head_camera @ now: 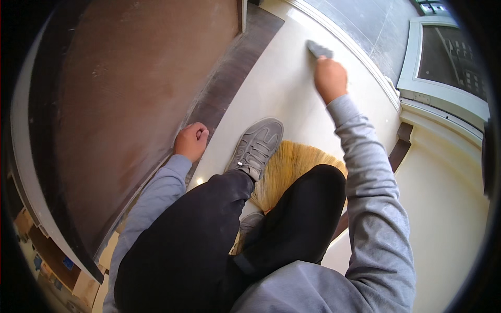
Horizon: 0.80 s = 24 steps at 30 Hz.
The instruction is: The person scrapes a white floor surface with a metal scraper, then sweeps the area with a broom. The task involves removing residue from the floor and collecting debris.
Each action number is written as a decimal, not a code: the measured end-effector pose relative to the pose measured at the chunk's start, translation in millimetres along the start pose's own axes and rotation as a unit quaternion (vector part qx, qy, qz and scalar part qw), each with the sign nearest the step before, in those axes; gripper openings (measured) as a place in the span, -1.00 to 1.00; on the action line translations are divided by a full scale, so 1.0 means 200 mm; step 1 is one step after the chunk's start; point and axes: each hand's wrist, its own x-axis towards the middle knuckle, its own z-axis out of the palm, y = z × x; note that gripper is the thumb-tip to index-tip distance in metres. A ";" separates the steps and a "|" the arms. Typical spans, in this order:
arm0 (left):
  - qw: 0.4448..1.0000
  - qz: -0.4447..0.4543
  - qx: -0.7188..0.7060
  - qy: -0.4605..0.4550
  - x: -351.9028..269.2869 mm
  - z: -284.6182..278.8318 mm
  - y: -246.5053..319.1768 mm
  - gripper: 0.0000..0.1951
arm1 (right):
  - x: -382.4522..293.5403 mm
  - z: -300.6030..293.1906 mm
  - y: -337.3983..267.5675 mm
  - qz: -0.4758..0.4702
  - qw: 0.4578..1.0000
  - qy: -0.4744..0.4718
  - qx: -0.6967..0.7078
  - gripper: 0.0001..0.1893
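Note:
My right hand (332,79) is closed around a small grey thing (319,49), blurred, perhaps a folded cloth or a scraper. It is held against or just over the glossy cream floor (274,84), near the white sill. My left hand (190,143) is curled into a loose fist over the dark brown border strip (225,84), beside a large brown panel (148,74). Nothing shows in its fingers. Between my legs, the bristles of a straw broom (291,168) fan out on the floor. My grey shoe (260,141) stands next to them.
A white ridged sill (352,43) borders grey tiles (348,19) at the top right. Beyond it is a white-framed glass door or window (450,58). A cream wall (442,203) with dark brown trim (400,146) rises at right. Wooden shelving (54,254) shows at lower left.

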 end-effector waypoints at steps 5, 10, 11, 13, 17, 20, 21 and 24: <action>1.000 -0.009 -0.001 -0.018 -0.01 -0.02 -0.01 -0.91 | -0.07 -0.09 0.10 -0.018 0.998 -0.057 -0.016 -0.80; 0.999 0.014 -0.007 -0.032 0.02 0.02 0.04 -0.90 | 0.15 -0.05 0.29 0.026 0.998 -0.049 -0.014 -0.78; 0.999 0.016 -0.022 -0.032 0.03 0.02 0.07 -0.90 | 0.14 -0.03 0.31 0.019 0.997 -0.066 -0.019 -0.79; 0.999 0.009 -0.036 -0.025 0.03 0.00 0.06 -0.90 | -0.02 0.00 0.26 -0.022 0.998 -0.064 -0.010 -0.79; 0.999 -0.019 -0.012 -0.024 0.02 -0.04 0.00 -0.90 | -0.34 -0.11 0.22 -0.018 0.995 -0.096 0.010 -0.85; 0.999 -0.019 -0.008 -0.043 -0.01 -0.01 0.00 -0.90 | -0.16 -0.08 0.27 -0.027 0.997 -0.065 -0.017 -0.82; 0.998 -0.014 -0.015 -0.053 0.01 0.02 0.02 -0.91 | -0.04 -0.04 0.31 -0.024 0.998 -0.057 -0.025 -0.79; 0.999 0.013 -0.026 -0.041 0.01 0.04 0.04 -0.90 | 0.17 -0.06 0.23 -0.023 0.995 -0.086 -0.049 -0.74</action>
